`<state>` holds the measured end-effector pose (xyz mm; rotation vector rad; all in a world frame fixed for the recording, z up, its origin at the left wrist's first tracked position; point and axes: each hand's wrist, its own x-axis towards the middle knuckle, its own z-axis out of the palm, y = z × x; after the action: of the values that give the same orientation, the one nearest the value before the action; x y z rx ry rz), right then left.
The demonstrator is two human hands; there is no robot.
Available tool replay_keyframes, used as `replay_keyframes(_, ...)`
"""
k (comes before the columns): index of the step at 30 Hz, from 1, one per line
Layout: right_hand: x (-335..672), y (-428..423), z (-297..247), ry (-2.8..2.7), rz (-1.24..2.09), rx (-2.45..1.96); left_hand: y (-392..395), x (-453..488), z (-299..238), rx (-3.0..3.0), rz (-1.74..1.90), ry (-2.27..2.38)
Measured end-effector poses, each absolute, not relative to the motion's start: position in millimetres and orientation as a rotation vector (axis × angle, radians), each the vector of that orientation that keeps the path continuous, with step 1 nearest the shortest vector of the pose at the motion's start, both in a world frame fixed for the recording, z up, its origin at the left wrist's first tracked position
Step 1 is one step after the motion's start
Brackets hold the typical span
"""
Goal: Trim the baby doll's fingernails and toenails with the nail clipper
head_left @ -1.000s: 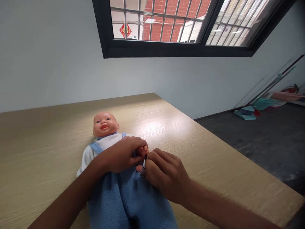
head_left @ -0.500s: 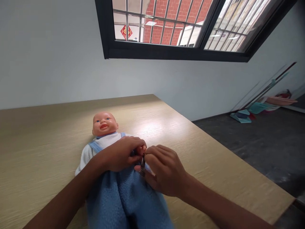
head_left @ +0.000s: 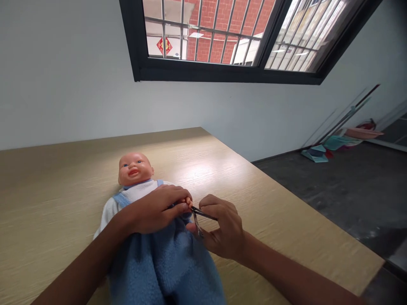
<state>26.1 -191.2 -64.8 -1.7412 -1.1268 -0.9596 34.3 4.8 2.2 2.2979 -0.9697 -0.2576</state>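
Note:
A baby doll (head_left: 162,258) in blue overalls and a white top lies face up on the wooden table (head_left: 63,178). My left hand (head_left: 160,207) reaches across its chest, fingers closed around the doll's small hand (head_left: 188,202). Only the doll's fingertips stick out of that grip. In my right hand (head_left: 224,224) I hold a metal nail clipper (head_left: 203,214) between the thumb and fingers. Its two arms stand spread apart in a V. The clipper's jaw end is at the doll's fingertips; contact cannot be made out exactly.
The table's right edge (head_left: 286,182) runs diagonally down to the near right. Behind stands a pale wall (head_left: 222,101) with a barred, dark-framed window (head_left: 203,75). On the dark floor to the right are a dustpan (head_left: 315,153) and a pink basin (head_left: 364,133).
The clipper's arms now show spread apart, where before they were mostly hidden by my right fingers. My right fingers have drawn back from the doll's hand. The view has shifted slightly.

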Motion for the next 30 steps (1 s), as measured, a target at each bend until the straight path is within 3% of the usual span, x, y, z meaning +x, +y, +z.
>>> replay_keyframes(25,15.9,-187.4,-49.6,-1.128,-0.734,-1.973,4.3,35.9,-3.5,2.339,-0.25,-1.039)
replay_keyframes(30,20.4,-191.9,-54.5,-1.083,-0.81,-1.893,3.0,35.9,-2.5,2.355,-0.259,-1.006)
